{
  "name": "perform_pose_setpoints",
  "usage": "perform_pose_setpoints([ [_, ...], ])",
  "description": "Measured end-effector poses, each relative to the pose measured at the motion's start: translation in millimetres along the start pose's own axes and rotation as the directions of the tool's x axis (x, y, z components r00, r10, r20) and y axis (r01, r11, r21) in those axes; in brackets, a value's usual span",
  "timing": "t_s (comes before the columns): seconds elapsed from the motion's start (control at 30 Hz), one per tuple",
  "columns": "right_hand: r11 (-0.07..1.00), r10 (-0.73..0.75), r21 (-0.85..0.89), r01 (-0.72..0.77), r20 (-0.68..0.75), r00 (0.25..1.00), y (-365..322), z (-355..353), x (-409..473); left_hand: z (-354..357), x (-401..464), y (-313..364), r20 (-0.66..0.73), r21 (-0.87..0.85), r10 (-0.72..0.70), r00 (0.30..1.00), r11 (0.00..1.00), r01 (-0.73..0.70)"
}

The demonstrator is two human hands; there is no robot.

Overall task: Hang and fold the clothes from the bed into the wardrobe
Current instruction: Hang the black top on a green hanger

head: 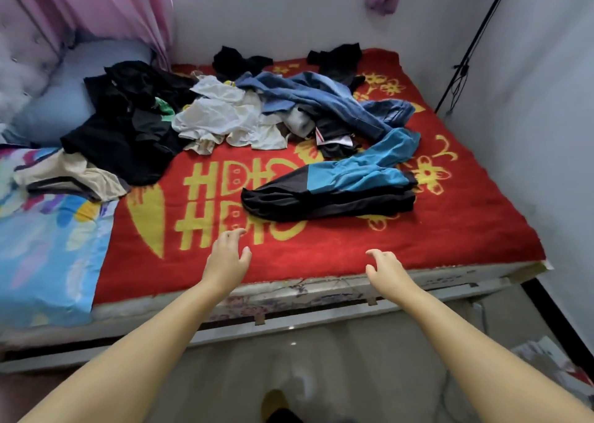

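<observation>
Head view, looking down across a bed point(466, 273) from its near edge.

Two bare forearms reaching forward over the bed edge. Left hand point(226, 258) above the red blanket point(321, 255), fingers spread and loosely bent, thumb apart from the rest, holding nothing; whether the fingertips touch the blanket cannot be told. Right hand point(384, 266) near the blanket's front edge, fingers relaxed and slightly curled, thumb out, also holding nothing.

Red blanket patterned with yellow characters and flowers, covering most of the mattress. Just beyond the hands, nearest of the clothes, a black and bright blue garment point(334, 186) lying crosswise, its blue part stretching up and to the right. Behind it, a tangled heap across the middle of the bed: blue denim clothing point(324, 101) at right, crumpled white clothing point(225, 117) in the centre, a large mound of black clothing point(128, 123) at left with a scrap of green showing. A beige garment point(74, 175) at the left end of the heap, partly on a light blue patterned sheet point(48, 255). Two more black pieces point(239, 61) against the far wall.

A pale blue pillow point(74, 82) at the far left, a pink curtain point(106, 5) above it. White walls behind and to the right, a black cable point(472, 46) running down the right corner. Pale floor below the bed edge.
</observation>
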State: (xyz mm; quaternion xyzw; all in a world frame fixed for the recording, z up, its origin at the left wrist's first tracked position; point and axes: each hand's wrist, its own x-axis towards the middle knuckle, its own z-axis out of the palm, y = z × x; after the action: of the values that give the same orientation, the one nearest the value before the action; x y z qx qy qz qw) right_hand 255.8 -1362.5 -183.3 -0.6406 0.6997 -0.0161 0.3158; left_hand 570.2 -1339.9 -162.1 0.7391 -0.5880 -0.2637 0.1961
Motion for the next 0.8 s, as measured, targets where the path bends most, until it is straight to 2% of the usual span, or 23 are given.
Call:
perform_pose_setpoints([
  [0.2,1.0,-0.026,-0.005,0.026,0.088,0.996,-19.6,10.5,70.5,34.0,65.0,-5.8,0.128,0.018,-0.069,0.989,0.998,0.067],
  [0.37,0.996,-0.042,-0.064,0.055,0.187,0.981,-40.9,17.7,173.9,58.7,140.0,-18.1,0.164,0.028,-0.185,0.969,0.983,0.183],
  [0.43,0.99,-0.067,-0.101,0.095,0.249,0.966,-52.2,22.7,233.7,76.1,182.4,-24.2,0.167,0.017,-0.281,0.945,0.959,0.282],
  [0.53,0.975,-0.136,-0.14,0.174,0.249,0.959,-68.9,21.6,299.6,101.6,231.7,-20.2,0.194,0.049,-0.316,0.929,0.949,0.312],
  [0.7,0.878,-0.295,-0.34,0.337,0.17,0.94,-80.0,32.4,397.1,162.6,306.4,-1.6,0.264,0.007,-0.278,0.924,0.958,0.286],
  [0.8,0.814,-0.232,-0.486,0.319,0.232,0.945,-77.7,47.4,429.3,195.5,334.0,0.6,0.245,0.024,-0.193,0.95,0.981,0.193],
])
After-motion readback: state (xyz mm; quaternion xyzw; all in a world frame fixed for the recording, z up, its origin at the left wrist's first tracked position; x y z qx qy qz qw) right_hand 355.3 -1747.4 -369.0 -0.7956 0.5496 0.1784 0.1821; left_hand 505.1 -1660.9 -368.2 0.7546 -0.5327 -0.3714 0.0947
